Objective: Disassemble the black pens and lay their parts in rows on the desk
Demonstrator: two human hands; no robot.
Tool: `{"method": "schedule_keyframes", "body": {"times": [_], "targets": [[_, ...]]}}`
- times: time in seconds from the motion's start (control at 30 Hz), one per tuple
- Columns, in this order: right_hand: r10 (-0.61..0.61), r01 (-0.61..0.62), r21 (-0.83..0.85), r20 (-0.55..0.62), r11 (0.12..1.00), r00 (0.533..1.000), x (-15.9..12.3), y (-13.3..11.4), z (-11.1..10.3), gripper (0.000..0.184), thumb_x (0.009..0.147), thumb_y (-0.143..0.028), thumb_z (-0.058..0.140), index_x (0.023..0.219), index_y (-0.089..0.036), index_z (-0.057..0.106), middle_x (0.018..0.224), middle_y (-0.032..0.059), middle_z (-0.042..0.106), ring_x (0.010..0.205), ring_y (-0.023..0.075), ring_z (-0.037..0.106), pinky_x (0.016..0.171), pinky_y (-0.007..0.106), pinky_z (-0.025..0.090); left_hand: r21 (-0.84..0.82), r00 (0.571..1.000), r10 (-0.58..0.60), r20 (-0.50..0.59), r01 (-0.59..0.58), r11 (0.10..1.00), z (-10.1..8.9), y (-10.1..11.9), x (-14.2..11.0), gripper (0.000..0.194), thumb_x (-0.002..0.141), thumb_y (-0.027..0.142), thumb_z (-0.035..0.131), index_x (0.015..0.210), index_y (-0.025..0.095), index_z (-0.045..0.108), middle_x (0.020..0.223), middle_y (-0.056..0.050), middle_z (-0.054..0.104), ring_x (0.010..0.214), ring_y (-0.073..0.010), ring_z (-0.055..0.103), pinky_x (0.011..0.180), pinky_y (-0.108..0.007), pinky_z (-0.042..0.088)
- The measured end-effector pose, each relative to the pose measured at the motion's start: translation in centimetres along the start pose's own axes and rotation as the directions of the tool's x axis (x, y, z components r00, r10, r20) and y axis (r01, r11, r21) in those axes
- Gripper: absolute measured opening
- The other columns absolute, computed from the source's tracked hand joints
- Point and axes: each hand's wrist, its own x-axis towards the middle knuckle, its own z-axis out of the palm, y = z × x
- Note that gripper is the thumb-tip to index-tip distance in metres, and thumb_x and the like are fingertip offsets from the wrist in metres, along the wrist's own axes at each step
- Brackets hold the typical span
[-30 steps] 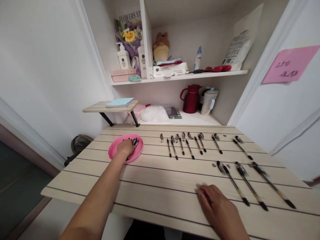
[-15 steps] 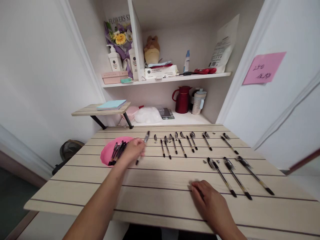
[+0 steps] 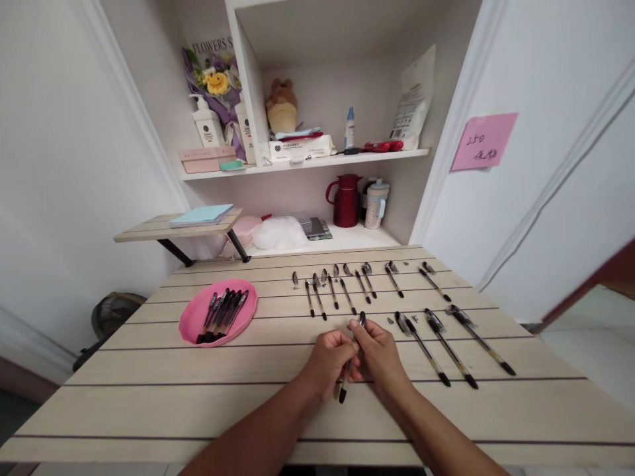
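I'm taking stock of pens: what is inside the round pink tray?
The shallow round pink tray holds a slanted, overlapping bunch of slim black-and-clear pens. They hide the tray floor beneath; any lower pens cannot be seen.

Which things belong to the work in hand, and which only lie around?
Likely in use:
slim black-tipped pen, in left hand and right hand
round pink tray with slim dark pens
slender black-ended pens in rows

Likely just around:
red handled jug
brown plush toy
pink square note
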Motion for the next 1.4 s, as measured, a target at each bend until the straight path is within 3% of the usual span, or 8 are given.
{"method": "schedule_keyframes", "body": {"times": [0.3, 0.7, 0.83, 0.93, 1.03, 1.13, 1.27, 1.4], "targets": [[0.082, -0.074, 0.113, -0.070, 0.991, 0.994, 1.1, 0.6, -1.8, 0.045, 0.061, -0.051, 0.062, 0.081, -0.011, 0.061, 0.041, -0.0068, 0.043, 0.035, 0.0069, 0.038, 0.036, 0.020, 0.026, -0.013, 0.997, -0.079, 0.019, 0.079, 0.997, 0.7, 0.0, -0.4, 0.017, 0.065, 0.029, 0.053, 0.074, 0.016, 0.045, 0.050, 0.003, 0.054, 0.032, -0.0095, 0.048, 0.033, -0.018, 0.029], [-0.030, 0.079, 0.218, -0.217, 0.973, 0.976, 2.5, -0.1, -3.4, 0.038, 0.064, -0.044, 0.063, 0.089, -0.016, 0.060, 0.064, -0.0005, 0.058, 0.049, 0.0089, 0.050, 0.043, 0.020, 0.039, -0.046, 0.992, -0.084, 0.098, 0.089, 0.995, 0.0, 0.1, -0.5, 0.021, 0.063, 0.027, 0.050, 0.080, 0.015, 0.047, 0.048, 0.004, 0.053, 0.029, -0.0076, 0.043, 0.033, -0.018, 0.025], [-0.137, 0.168, 0.081, -0.298, 0.982, 0.945, 4.1, -2.1, -5.9, 0.044, 0.065, -0.045, 0.061, 0.096, -0.014, 0.059, 0.072, 0.0031, 0.060, 0.059, 0.0119, 0.056, 0.050, 0.023, 0.044, -0.043, 0.991, -0.103, 0.081, 0.107, 0.993, 0.0, 0.1, -0.5, 0.022, 0.062, 0.027, 0.051, 0.080, 0.015, 0.049, 0.048, 0.004, 0.053, 0.029, -0.0071, 0.043, 0.033, -0.018, 0.025], [-0.227, 0.171, -0.204, -0.295, 0.964, 0.928, 5.2, -4.0, -7.8, 0.043, 0.067, -0.043, 0.059, 0.099, -0.014, 0.059, 0.072, 0.0036, 0.060, 0.063, 0.0139, 0.058, 0.054, 0.024, 0.044, -0.040, 0.992, -0.101, 0.076, 0.104, 0.994, 0.1, 0.1, -0.5, 0.021, 0.062, 0.027, 0.050, 0.080, 0.015, 0.049, 0.048, 0.004, 0.053, 0.029, -0.0070, 0.043, 0.033, -0.018, 0.026], [-0.307, 0.148, -0.590, -0.178, 0.793, 0.935, 5.6, -4.6, -8.4, 0.042, 0.069, -0.040, 0.056, 0.101, -0.014, 0.056, 0.068, 0.0029, 0.061, 0.056, 0.0142, 0.057, 0.051, 0.025, 0.039, -0.029, 0.992, -0.101, 0.070, 0.104, 0.994, 0.2, 0.0, -0.4, 0.020, 0.063, 0.025, 0.049, 0.080, 0.015, 0.049, 0.049, 0.003, 0.053, 0.029, -0.0075, 0.043, 0.032, -0.018, 0.024], [-0.307, 0.115, -0.881, -0.036, 0.460, 0.951, 5.2, -3.5, -7.5, 0.035, 0.070, -0.036, 0.055, 0.098, -0.015, 0.053, 0.065, 0.0031, 0.061, 0.056, 0.0160, 0.056, 0.053, 0.026, 0.035, -0.030, 0.993, -0.101, 0.060, 0.103, 0.994, 0.2, -0.1, -0.3, 0.019, 0.063, 0.025, 0.049, 0.080, 0.015, 0.048, 0.049, 0.004, 0.053, 0.029, -0.0076, 0.043, 0.032, -0.018, 0.024], [-0.241, 0.085, -0.988, 0.052, 0.132, 0.969, 4.5, -1.7, -6.2, 0.020, 0.076, -0.029, 0.049, 0.091, -0.016, 0.052, 0.071, 0.0065, 0.063, 0.067, 0.0203, 0.059, 0.055, 0.026, 0.032, -0.035, 0.993, -0.102, 0.052, 0.104, 0.994, 0.2, -0.3, -0.3, 0.020, 0.064, 0.027, 0.051, 0.080, 0.015, 0.048, 0.049, 0.004, 0.053, 0.030, -0.0072, 0.044, 0.033, -0.018, 0.025], [-0.204, 0.077, -0.997, 0.074, 0.008, 0.976, 4.0, -0.9, -5.9, 0.017, 0.080, -0.027, 0.045, 0.090, -0.015, 0.050, 0.078, 0.0089, 0.064, 0.071, 0.0204, 0.060, 0.055, 0.026, 0.031, -0.038, 0.993, -0.105, 0.058, 0.108, 0.993, 0.1, -0.3, -0.3, 0.020, 0.064, 0.027, 0.052, 0.079, 0.016, 0.047, 0.050, 0.003, 0.054, 0.031, -0.0075, 0.044, 0.033, -0.018, 0.026]]}}
